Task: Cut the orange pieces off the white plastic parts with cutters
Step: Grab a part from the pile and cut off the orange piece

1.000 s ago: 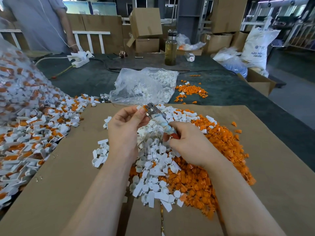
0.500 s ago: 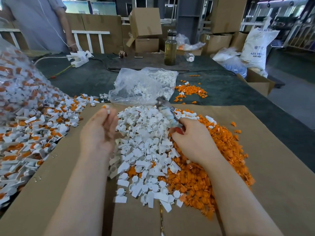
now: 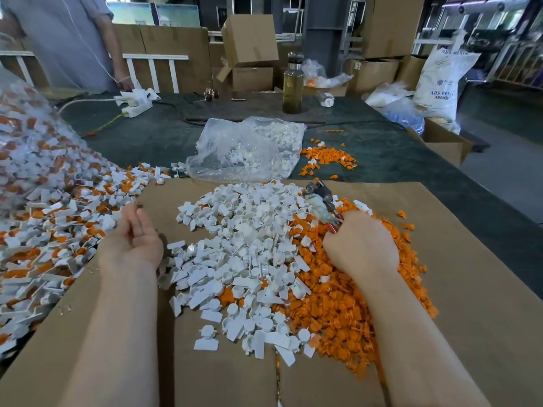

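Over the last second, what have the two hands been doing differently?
The left hand let go of the part it held up to the cutters and swung out left toward the uncut pile, now empty with relaxed fingers. The right hand drifted right and lower, keeping its grip on the cutters. The white pile and orange pile stayed put.

Your only readable print is on the white sack (image 3: 440, 80) at the far right: "ABS" in its top line with the rest cut off, and lower down "ABS RESI" beside a small logo, with a smaller line starting "ABS" under it; the box label behind is too blurred
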